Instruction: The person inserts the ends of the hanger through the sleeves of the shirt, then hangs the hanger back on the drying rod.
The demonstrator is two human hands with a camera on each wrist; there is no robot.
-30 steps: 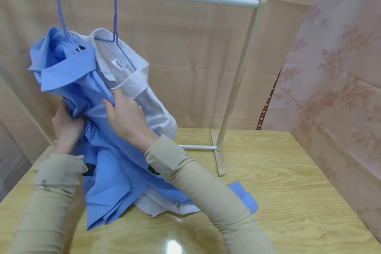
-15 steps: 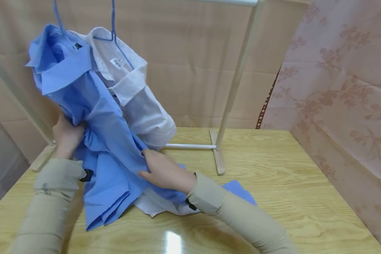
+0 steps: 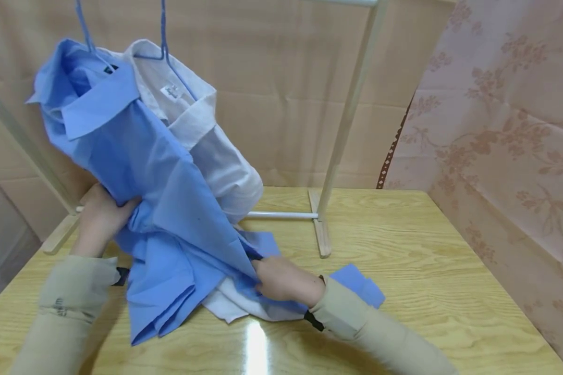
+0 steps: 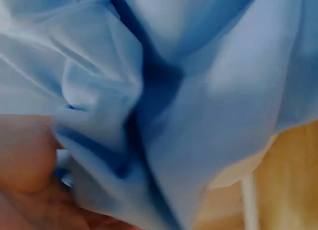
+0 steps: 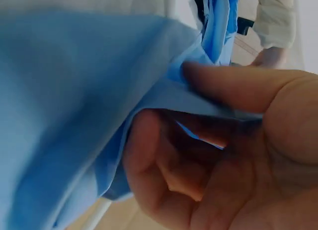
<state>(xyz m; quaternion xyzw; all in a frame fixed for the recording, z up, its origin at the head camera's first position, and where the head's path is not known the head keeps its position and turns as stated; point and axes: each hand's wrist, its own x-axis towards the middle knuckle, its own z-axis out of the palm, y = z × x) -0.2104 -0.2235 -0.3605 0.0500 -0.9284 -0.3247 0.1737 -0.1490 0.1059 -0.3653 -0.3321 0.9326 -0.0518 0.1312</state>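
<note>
A blue collared shirt (image 3: 164, 177) hangs from a blue hanger (image 3: 85, 32) in the head view, its lower part draped toward the tabletop. My left hand (image 3: 100, 211) grips bunched blue cloth at the shirt's left side, thumb over the folds. Lower right, my right hand (image 3: 283, 278) holds the edge of the same shirt, pulled out to the right. In the right wrist view the curled fingers (image 5: 144, 155) and thumb have the blue cloth between them. Behind hangs a white shirt (image 3: 225, 166) on a second blue hanger (image 3: 164, 36), partly covered by the blue one.
A rack with a wooden upright (image 3: 349, 122), a foot (image 3: 322, 234) and a white lower bar (image 3: 283, 214) stands on the wooden table (image 3: 427, 291). A blue cloth end (image 3: 358, 284) lies right of my right wrist. Beige and floral curtains hang behind and at right.
My right hand has moved from the blue shirt's upper front down and right along its edge, drawing the cloth out flatter. The left hand has shifted slightly lower, still gripping.
</note>
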